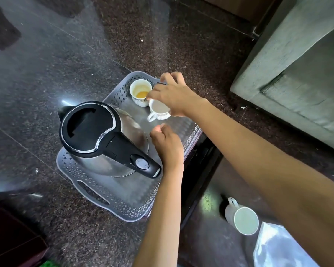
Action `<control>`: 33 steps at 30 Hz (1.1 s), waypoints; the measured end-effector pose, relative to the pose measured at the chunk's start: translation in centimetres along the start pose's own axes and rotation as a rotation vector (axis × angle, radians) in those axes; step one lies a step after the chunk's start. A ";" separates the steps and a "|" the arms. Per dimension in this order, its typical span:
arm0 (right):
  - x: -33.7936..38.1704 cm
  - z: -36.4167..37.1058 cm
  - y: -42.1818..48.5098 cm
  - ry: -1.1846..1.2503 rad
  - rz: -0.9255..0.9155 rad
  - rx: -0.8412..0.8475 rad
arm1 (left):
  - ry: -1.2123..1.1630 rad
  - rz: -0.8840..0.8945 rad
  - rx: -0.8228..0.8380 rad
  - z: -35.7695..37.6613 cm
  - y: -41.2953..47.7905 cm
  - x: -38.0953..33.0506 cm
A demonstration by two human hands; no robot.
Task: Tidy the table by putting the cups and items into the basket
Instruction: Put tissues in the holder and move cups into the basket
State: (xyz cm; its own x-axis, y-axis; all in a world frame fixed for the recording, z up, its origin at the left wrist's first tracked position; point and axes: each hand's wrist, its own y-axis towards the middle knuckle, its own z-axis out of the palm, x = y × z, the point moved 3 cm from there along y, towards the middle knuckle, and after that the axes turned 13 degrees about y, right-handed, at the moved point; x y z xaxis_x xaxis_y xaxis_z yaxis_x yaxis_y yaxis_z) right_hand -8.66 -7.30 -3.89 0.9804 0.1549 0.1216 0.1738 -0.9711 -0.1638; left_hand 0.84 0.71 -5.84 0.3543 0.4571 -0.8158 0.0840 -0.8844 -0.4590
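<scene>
A shallow grey perforated basket (112, 204) sits on the dark granite table (46, 74). Inside it stands a steel kettle (96, 132) with a black lid and handle. At the basket's far end is a white cup (140, 91) holding a little orange liquid. Beside it my right hand (174, 95) grips a second white cup (158, 110) by its rim from above, low over the basket floor. A small dark thing under my right fingers is mostly hidden. My left hand (167, 145) hovers over the basket next to the kettle handle, fingers curled, holding nothing.
A white mug (241, 218) stands on a lower dark surface at the bottom right, next to a clear plastic bag (278, 247). A grey sofa (297, 74) fills the right side. The basket's right edge lies close to the table edge.
</scene>
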 end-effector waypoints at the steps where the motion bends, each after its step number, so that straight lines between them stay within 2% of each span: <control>1: 0.0 0.1 0.0 0.003 0.009 -0.021 | 0.004 0.005 -0.011 -0.1 0.0 0.0; 4: 0.1 0.2 -0.4 0.010 0.043 -0.072 | 0.027 -0.004 -0.008 -0.2 -0.2 0.2; 8: 0.2 -0.1 -1.9 0.168 0.107 -0.115 | 0.057 0.042 0.007 0.1 -1.6 0.2; 12: -0.5 -0.8 -6.4 0.353 0.200 -0.320 | 0.048 0.100 0.040 0.8 -4.7 0.5; 14: -1.2 -0.9 -9.8 0.452 0.245 -0.478 | 0.044 0.149 0.047 0.9 -6.3 0.7; 16: -2.1 -0.6 -13.9 0.577 0.280 -0.639 | 0.027 0.248 0.034 1.0 -8.3 1.0; 18: -2.6 0.2 -18.0 0.654 0.346 -0.708 | 0.057 0.354 0.041 1.2 -10.1 1.6; 21: -3.3 2.7 -24.2 0.633 0.488 -0.636 | 0.144 0.457 0.095 2.2 -12.8 3.5; 25: -2.8 7.0 -31.3 0.626 0.672 -0.342 | 0.232 0.457 0.143 3.0 -15.9 6.4; 30: 0.6 11.4 -36.5 0.623 0.695 -0.007 | 0.269 0.360 0.169 3.4 -18.5 10.7; 33: 3.0 13.9 -37.6 0.572 0.729 0.077 | 0.301 0.331 0.185 3.6 -19.4 12.8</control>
State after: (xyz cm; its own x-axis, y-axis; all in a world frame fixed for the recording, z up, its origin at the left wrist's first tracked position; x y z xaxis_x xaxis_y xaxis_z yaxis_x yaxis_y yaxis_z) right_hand -11.01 32.21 -10.99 0.6586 -0.6217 0.4239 -0.4411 -0.7754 -0.4519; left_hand 0.38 24.07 -8.67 0.5904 0.0816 -0.8030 -0.2363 -0.9338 -0.2687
